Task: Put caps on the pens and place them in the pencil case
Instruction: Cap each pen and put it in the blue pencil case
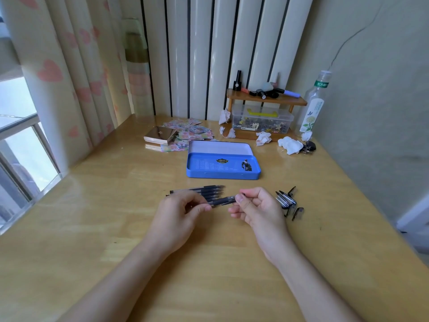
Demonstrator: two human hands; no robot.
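Observation:
A blue tin pencil case (222,173) lies open at the table's middle, its lid (219,148) tipped back and nothing inside. In front of it, several uncapped black pens (204,190) lie side by side. My left hand (178,213) pinches one pen (220,201) by its barrel, tip pointing right. My right hand (257,209) holds a cap (241,194) between thumb and fingers right at that pen's tip. A heap of loose caps (287,202) lies just right of my right hand.
Behind the case lie a gold box (160,135) on patterned papers, crumpled tissues (290,145), keys (308,147), a wooden shelf (267,99) over a clear plastic box (262,120), and a bottle (313,105). A wall runs along the right, curtains (69,66) and a window on the left.

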